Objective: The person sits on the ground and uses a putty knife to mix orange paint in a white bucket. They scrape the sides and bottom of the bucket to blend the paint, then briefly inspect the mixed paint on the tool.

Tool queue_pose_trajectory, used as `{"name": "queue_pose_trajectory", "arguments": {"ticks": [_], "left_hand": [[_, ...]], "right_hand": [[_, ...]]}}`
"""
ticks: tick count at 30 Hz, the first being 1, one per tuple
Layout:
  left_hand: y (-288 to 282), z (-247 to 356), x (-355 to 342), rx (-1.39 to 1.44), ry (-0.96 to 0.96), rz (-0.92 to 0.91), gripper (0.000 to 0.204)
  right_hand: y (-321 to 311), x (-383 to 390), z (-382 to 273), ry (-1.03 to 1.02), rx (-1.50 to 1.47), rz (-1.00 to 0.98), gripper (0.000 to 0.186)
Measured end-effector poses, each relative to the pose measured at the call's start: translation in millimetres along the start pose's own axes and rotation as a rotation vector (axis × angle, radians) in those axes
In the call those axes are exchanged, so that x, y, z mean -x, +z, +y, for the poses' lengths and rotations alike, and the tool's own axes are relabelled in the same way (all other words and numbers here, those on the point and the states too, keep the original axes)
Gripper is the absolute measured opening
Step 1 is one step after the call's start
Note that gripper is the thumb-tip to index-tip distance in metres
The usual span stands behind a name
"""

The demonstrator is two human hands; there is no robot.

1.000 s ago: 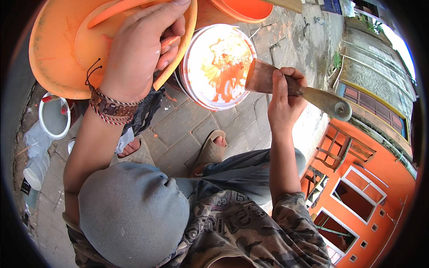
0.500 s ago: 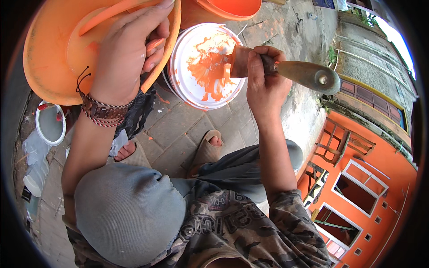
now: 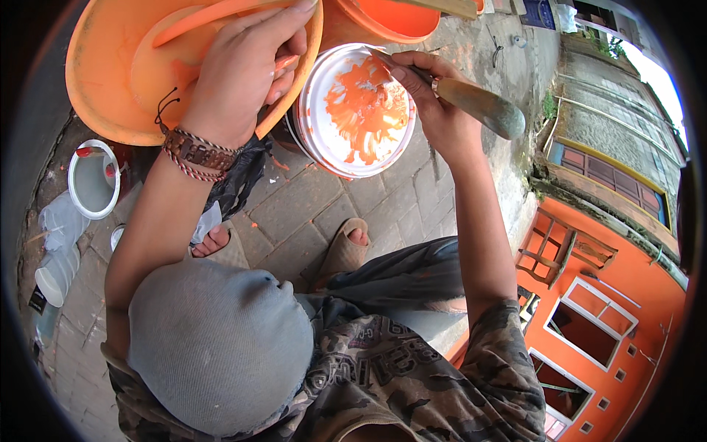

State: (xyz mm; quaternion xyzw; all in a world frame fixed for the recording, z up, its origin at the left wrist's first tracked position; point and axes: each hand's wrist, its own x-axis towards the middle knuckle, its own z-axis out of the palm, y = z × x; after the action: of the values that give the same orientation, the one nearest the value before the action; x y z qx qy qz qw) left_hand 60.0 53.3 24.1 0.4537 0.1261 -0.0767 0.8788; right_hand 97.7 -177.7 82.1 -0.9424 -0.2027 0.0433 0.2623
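Note:
My right hand (image 3: 442,99) grips a putty knife with a worn wooden handle (image 3: 482,107). Its metal blade, seen nearly edge-on, lies over the upper right rim of a white round lid (image 3: 324,129) on a bucket. Thick orange paste (image 3: 361,99) is smeared across the lid's middle. At the left, my left hand (image 3: 239,74) is closed in front of a large orange basin (image 3: 92,96). A bit of something orange shows between its fingers, but I cannot make out what it is. A long orange strip (image 3: 199,22) crosses the basin behind that hand.
An orange tub (image 3: 390,22) stands beyond the lid. Below the basin are a black plastic bag (image 3: 236,180), a white-rimmed container (image 3: 94,180) and clear plastic cups (image 3: 57,272). Grey paving (image 3: 294,221) lies around my feet. An orange building wall (image 3: 655,309) rises at the right.
The putty knife has swung from lying flat over the lid's right side to nearly edge-on at its upper rim. My left hand, basin and lid appear farther right and slightly higher in view.

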Motion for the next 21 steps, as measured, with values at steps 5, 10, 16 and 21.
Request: {"name": "queue_pose_trajectory", "arguments": {"ticks": [5, 10, 16, 21], "left_hand": [[-7, 0, 2, 0.011, -0.039, -0.005, 0.04], [-9, -5, 1, 0.03, -0.014, -0.047, 0.042], [-11, -3, 3, 0.002, -0.004, -0.037, 0.041], [-4, -1, 5, -0.07, 0.012, -0.058, 0.041]], "right_hand": [[-9, 8, -1, -0.251, 0.087, -0.124, 0.016], [-11, -8, -3, -0.343, 0.027, -0.115, 0.017], [-16, -8, -3, -0.367, -0.025, -0.277, 0.011], [-29, -7, -1, -0.328, -0.025, -0.335, 0.013]]}}
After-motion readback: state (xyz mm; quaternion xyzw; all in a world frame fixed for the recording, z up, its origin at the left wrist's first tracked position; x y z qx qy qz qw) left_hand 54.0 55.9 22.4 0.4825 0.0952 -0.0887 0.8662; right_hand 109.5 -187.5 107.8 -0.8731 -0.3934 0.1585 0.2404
